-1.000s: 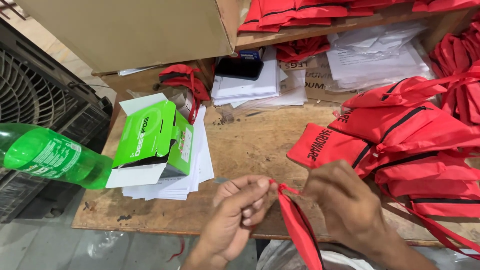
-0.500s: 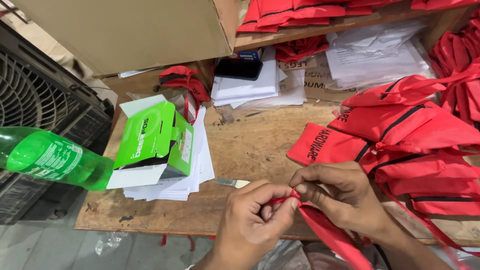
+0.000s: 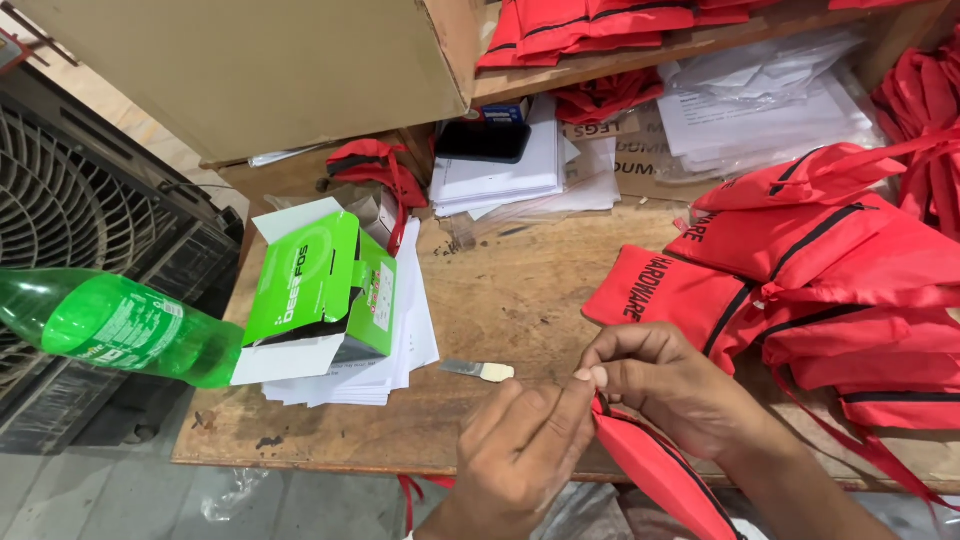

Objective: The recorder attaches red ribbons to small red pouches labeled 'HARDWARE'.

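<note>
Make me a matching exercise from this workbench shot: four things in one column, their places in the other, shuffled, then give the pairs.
Things:
1. green bottle
2. green box
3. black phone
4. red pouch

Places:
A. pinched between both hands at the table's near edge
B. on a paper stack under the shelf
C. lying at the table's left end
D. on loose white sheets

Pairs: 1-C, 2-D, 3-B, 4-A

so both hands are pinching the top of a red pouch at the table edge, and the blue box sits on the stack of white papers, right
Not quite: the box is green and white, not blue, as the head view shows. The rest holds: the left hand and right hand pinch the top of a red pouch at the table edge, and the box sits on the stack of white papers.
</note>
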